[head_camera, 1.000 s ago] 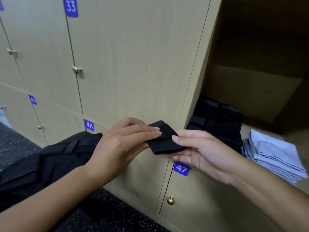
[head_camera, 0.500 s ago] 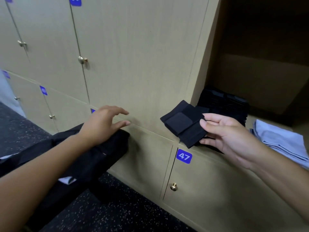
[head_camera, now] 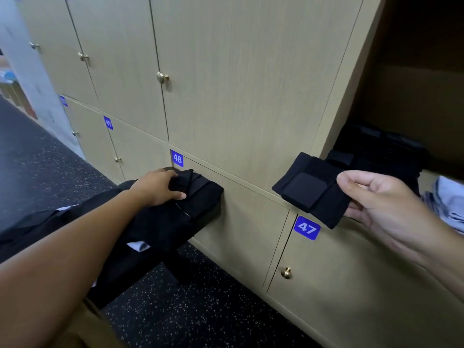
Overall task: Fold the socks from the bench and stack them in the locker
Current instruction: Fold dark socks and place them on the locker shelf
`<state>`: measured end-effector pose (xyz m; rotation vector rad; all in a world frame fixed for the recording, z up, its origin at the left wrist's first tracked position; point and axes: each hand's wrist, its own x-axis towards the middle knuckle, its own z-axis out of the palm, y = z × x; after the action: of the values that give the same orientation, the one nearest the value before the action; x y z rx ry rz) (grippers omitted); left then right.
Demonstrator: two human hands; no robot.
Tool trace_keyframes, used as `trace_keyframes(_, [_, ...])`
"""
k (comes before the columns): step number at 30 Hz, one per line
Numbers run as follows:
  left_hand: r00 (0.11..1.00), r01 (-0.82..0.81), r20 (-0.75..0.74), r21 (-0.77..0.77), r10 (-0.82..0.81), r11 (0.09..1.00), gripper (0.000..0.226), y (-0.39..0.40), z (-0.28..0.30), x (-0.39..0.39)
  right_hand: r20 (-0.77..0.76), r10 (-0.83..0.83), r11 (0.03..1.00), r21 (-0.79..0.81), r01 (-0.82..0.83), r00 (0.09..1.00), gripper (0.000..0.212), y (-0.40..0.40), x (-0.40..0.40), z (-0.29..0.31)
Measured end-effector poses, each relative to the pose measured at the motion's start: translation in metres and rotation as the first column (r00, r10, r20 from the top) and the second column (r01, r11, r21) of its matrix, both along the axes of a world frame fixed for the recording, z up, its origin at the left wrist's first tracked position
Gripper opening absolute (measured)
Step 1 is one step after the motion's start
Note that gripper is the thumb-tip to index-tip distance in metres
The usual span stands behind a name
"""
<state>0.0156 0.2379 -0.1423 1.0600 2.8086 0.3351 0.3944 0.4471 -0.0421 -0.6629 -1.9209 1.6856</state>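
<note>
Head view: the right hand point(head_camera: 384, 204) pinches a folded black sock point(head_camera: 311, 189) near the open wooden locker point(head_camera: 411, 101); the left hand point(head_camera: 157, 185) grips black socks point(head_camera: 190, 182) on the dark padded bench point(head_camera: 155, 227).

Head-worn view, forward-down, close over lockers point(head_camera: 251, 84)

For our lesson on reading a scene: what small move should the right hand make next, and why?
Probably carry the folded black sock rightward onto the dark stack in the open locker: the right hand pinches it just outside the opening, already folded.
</note>
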Motion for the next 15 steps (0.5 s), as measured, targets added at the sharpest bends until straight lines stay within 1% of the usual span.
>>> trace_keyframes(2, [1.0,0.003,-0.014,-0.008,-0.003,1.0,0.08,-0.001,-0.002,-0.001,-0.011,-0.015,1.0,0.005,0.015,1.0,0.03,-0.001,0.0,0.0])
trace_keyframes(4, [0.998,0.007,-0.056,-0.001,-0.007,1.0,0.075,0.0,-0.003,0.0,-0.03,-0.035,0.999,0.014,0.035,0.999,0.03,-0.002,0.0,0.002])
trace_keyframes(5, [0.997,0.015,-0.078,0.014,-0.014,1.0,0.069,0.0,-0.003,0.001,-0.039,-0.047,0.999,0.018,0.047,0.998,0.029,-0.002,0.0,0.002])
trace_keyframes(8, [0.991,0.02,-0.136,0.101,-0.007,0.995,0.033,0.0,-0.003,0.002,-0.067,-0.085,0.996,0.028,0.087,0.994,0.026,0.0,0.001,0.005])
trace_keyframes(9, [0.989,0.019,-0.145,0.133,0.001,0.991,0.028,0.0,-0.002,0.002,-0.077,-0.096,0.995,0.024,0.098,0.992,0.025,0.0,0.002,0.007])
trace_keyframes(11, [0.987,0.023,-0.158,0.19,0.007,0.982,0.026,-0.002,0.003,0.006,-0.105,-0.123,0.992,0.009,0.124,0.987,0.024,0.002,0.003,0.009])
trace_keyframes(14, [0.983,0.051,-0.185,0.292,0.005,0.955,0.024,-0.001,0.016,0.016,-0.169,-0.17,0.985,-0.032,0.167,0.971,0.013,0.005,0.006,0.013])
trace_keyframes(15, [0.982,0.062,-0.19,0.321,0.0,0.945,0.023,0.001,0.021,0.021,-0.188,-0.183,0.983,-0.041,0.178,0.965,0.015,0.007,0.006,0.015])
